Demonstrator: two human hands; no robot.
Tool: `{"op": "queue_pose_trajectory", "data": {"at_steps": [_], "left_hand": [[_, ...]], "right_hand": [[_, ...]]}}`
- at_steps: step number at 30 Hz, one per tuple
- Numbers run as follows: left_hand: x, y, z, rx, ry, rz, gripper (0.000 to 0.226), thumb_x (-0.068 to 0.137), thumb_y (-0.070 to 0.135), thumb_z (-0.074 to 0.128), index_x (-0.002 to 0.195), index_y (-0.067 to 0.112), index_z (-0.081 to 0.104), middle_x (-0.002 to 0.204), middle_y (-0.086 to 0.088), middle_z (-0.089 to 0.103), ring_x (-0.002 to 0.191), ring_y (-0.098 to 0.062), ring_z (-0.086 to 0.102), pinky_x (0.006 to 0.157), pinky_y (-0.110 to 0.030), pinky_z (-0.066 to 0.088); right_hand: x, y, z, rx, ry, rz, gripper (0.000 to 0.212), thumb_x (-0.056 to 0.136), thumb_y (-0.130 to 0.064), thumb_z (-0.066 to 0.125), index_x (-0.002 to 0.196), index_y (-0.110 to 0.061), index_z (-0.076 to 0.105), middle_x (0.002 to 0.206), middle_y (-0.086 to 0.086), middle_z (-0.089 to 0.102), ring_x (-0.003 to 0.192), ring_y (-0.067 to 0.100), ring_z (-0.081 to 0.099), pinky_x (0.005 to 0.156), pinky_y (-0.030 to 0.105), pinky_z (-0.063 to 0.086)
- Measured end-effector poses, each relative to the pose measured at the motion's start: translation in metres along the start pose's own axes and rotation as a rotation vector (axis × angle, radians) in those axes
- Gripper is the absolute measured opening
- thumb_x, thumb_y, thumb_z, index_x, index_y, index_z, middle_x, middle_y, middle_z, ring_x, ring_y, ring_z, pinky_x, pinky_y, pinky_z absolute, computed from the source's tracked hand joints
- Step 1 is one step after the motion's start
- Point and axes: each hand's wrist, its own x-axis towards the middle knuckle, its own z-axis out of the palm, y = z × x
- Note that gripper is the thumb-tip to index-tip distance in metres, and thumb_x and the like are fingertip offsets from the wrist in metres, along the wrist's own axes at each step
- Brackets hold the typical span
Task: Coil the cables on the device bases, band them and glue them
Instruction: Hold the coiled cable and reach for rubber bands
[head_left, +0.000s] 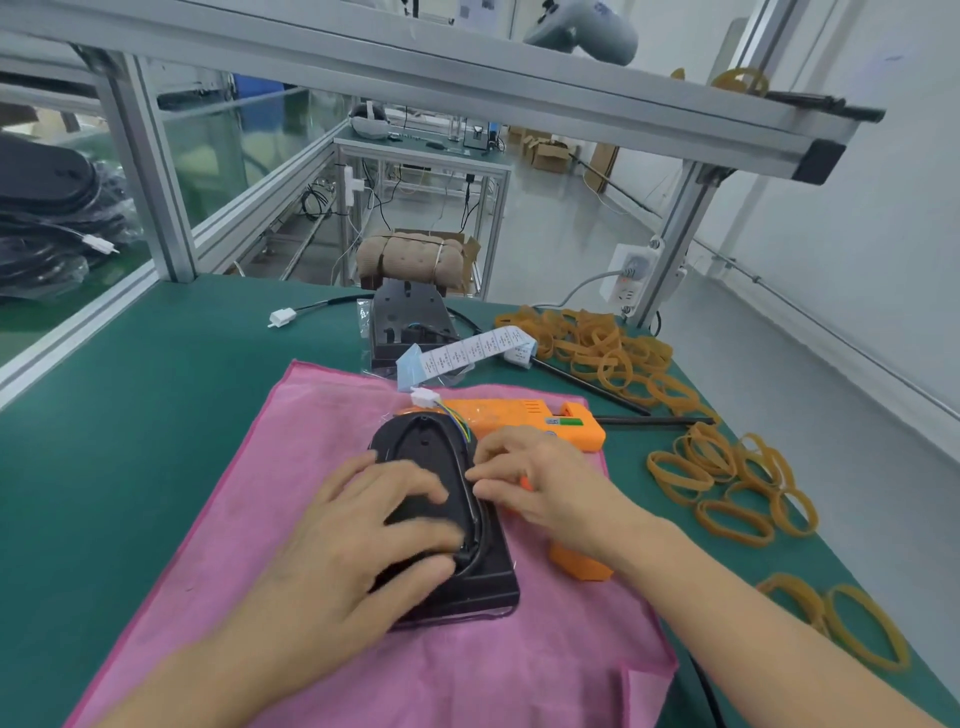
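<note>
Left hand (363, 525) flat on device base (483, 582)

- A pink cloth (332, 415) is spread over the green worktop (130, 415) at the centre.
- A strip of white labels (478, 347) is laid at 12 o'clock from the cloth.
- A beige cushion roll (410, 255) is seen beyond the worktop's far edge, at 12 o'clock.
- A white power strip (631, 273) is fixed to the aluminium frame post (680, 218) at 2 o'clock.
- A grey headset (587, 28) is set on the overhead shelf (467, 88), at 1 o'clock.
- Cardboard boxes (548, 153) are left on the floor in the background.
</note>
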Motion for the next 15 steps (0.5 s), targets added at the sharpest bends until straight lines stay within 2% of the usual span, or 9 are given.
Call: {"op": "queue_pose_trajectory", "data": {"at_steps": [2, 4, 5, 6, 8, 10, 13, 15], "left_hand": [[0.024, 0.004, 0.003, 0.027, -0.097, -0.035, 0.043, 0.091, 0.052, 0.044, 0.126, 0.033, 0.059, 0.135, 0.012, 0.050, 0.130, -0.004, 0.040, 0.115, -0.032, 0.016], [0.043, 0.004, 0.012, 0.109, -0.294, -0.117, 0.073, 0.086, 0.068, 0.037, 0.149, 0.033, 0.030, 0.157, 0.017, 0.020, 0.145, 0.002, 0.009, 0.119, -0.030, -0.007], [0.048, 0.001, 0.019, 0.157, -0.381, -0.160, 0.084, 0.084, 0.073, 0.035, 0.154, 0.032, 0.013, 0.160, 0.019, 0.006, 0.145, 0.005, -0.004, 0.118, -0.030, -0.014], [0.050, -0.002, 0.024, 0.189, -0.439, -0.193, 0.089, 0.083, 0.075, 0.035, 0.154, 0.031, 0.003, 0.160, 0.021, -0.001, 0.144, 0.006, -0.010, 0.117, -0.030, -0.017], [0.052, -0.007, 0.032, 0.211, -0.462, -0.222, 0.093, 0.080, 0.078, 0.027, 0.155, 0.029, 0.000, 0.161, 0.020, -0.001, 0.144, 0.006, -0.013, 0.117, -0.030, -0.019], [0.050, -0.009, 0.035, 0.235, -0.461, -0.204, 0.101, 0.070, 0.084, 0.011, 0.155, 0.030, 0.004, 0.161, 0.019, -0.002, 0.144, 0.004, -0.015, 0.113, -0.024, -0.024], [0.050, -0.010, 0.036, 0.222, -0.463, -0.201, 0.108, 0.062, 0.084, 0.002, 0.155, 0.030, 0.008, 0.159, 0.021, -0.008, 0.139, 0.007, -0.022, 0.104, -0.016, -0.030], [0.050, -0.010, 0.036, 0.212, -0.467, -0.203, 0.107, 0.062, 0.085, 0.000, 0.155, 0.032, 0.005, 0.154, 0.025, -0.014, 0.134, 0.010, -0.026, 0.102, -0.014, -0.032]], "right_hand": [[0.000, 0.001, 0.000, -0.013, 0.003, -0.017, 0.022, 0.095, -0.018, 0.060, 0.109, -0.008, 0.073, 0.117, 0.002, 0.063, 0.111, 0.017, 0.054, 0.096, 0.031, 0.039], [-0.002, 0.005, 0.000, 0.004, 0.014, -0.031, 0.021, 0.094, -0.011, 0.060, 0.110, -0.007, 0.072, 0.122, 0.001, 0.065, 0.114, 0.018, 0.055, 0.099, 0.032, 0.039], [-0.004, 0.008, -0.001, 0.032, 0.007, -0.038, 0.023, 0.093, -0.007, 0.059, 0.112, -0.007, 0.072, 0.123, -0.001, 0.065, 0.116, 0.017, 0.055, 0.101, 0.031, 0.039], [-0.006, 0.011, -0.001, 0.071, -0.012, -0.042, 0.026, 0.093, -0.003, 0.058, 0.114, -0.007, 0.071, 0.124, -0.005, 0.064, 0.117, 0.015, 0.054, 0.102, 0.028, 0.038], [-0.011, 0.019, -0.004, 0.163, -0.058, -0.011, 0.030, 0.092, 0.002, 0.056, 0.116, -0.010, 0.070, 0.115, -0.014, 0.063, 0.113, 0.009, 0.054, 0.102, 0.024, 0.039], [-0.013, 0.029, -0.007, 0.174, -0.017, 0.114, 0.029, 0.092, -0.002, 0.056, 0.113, -0.014, 0.071, 0.108, -0.012, 0.065, 0.107, 0.009, 0.057, 0.098, 0.026, 0.042], [-0.016, 0.051, -0.019, -0.090, 0.197, 0.428, 0.026, 0.092, -0.013, 0.056, 0.112, -0.021, 0.071, 0.110, -0.007, 0.066, 0.104, 0.014, 0.058, 0.088, 0.028, 0.044], [-0.020, 0.064, -0.029, -0.335, 0.227, 0.597, 0.022, 0.093, -0.018, 0.052, 0.107, -0.017, 0.069, 0.105, 0.000, 0.064, 0.100, 0.020, 0.058, 0.081, 0.032, 0.046]]}}
